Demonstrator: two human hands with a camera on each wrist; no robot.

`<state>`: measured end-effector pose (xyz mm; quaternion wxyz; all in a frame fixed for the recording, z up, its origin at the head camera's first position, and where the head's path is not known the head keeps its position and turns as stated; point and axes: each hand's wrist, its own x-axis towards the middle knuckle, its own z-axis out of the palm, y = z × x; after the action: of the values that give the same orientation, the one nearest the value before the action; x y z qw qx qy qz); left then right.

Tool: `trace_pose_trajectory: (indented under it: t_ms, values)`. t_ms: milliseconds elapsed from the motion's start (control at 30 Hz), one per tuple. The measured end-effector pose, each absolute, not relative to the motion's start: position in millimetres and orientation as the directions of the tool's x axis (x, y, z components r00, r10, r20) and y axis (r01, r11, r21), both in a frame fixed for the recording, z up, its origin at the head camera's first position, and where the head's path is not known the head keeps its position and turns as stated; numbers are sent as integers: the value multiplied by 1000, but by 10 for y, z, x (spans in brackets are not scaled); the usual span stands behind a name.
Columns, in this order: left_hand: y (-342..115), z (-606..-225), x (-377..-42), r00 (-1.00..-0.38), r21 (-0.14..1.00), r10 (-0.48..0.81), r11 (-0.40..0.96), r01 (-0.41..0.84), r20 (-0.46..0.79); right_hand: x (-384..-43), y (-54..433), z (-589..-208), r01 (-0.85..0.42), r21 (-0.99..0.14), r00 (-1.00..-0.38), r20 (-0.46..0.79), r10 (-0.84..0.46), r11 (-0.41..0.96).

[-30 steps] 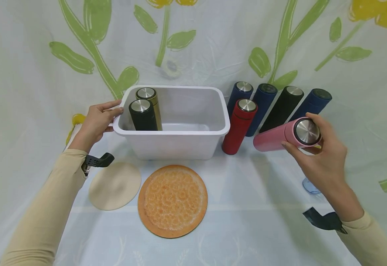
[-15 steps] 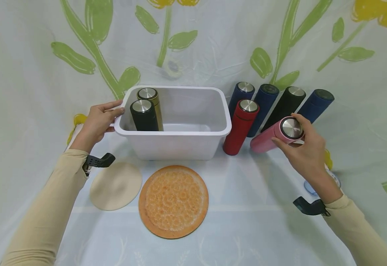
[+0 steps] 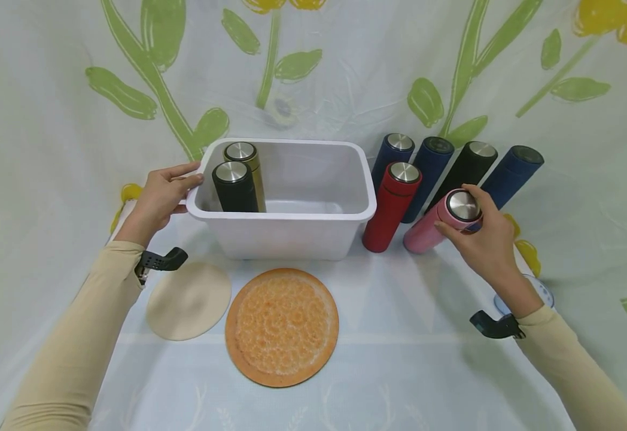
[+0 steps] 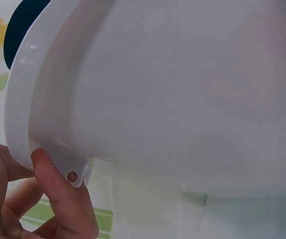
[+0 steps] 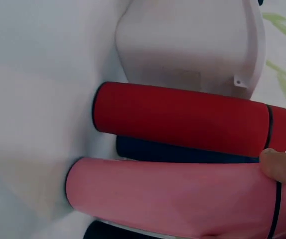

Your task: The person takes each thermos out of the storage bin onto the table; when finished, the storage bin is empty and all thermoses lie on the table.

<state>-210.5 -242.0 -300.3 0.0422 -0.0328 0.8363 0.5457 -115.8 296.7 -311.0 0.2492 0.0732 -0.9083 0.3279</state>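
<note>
My left hand (image 3: 164,194) grips the left rim of a white plastic tub (image 3: 286,236), thumb on top; in the left wrist view its fingers (image 4: 58,194) curl round the rim by a small holed tab. Inside the tub, at the left, stand a black thermos bottle (image 3: 236,190) and a gold one (image 3: 254,173). My right hand (image 3: 486,239) holds a pink thermos bottle (image 3: 434,227) near its steel lid, thumb on one side. The pink bottle leans slightly, its base low at the table beside a red thermos bottle (image 3: 386,209), as the right wrist view also shows.
Behind the red and pink bottles stand a row of blue bottles (image 3: 426,167) and a black one (image 3: 466,167). In front of the tub lie a pale round disc (image 3: 188,302) and an orange-brown round board (image 3: 282,326). A bluish round item (image 3: 539,290) sits beyond my right wrist.
My right hand has moved left with the pink bottle, which has gone from strongly tilted to nearly upright beside the red one. The left hand stays on the tub's rim.
</note>
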Motion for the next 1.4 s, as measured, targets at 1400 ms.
trace_pose_trajectory:
  t_ms: [1400]
  values:
    - [-2428,-3008,-2125,-994,913,-22,395,-106,-106,-1691,3150,-2904,-107,-564,-974,223,26,819]
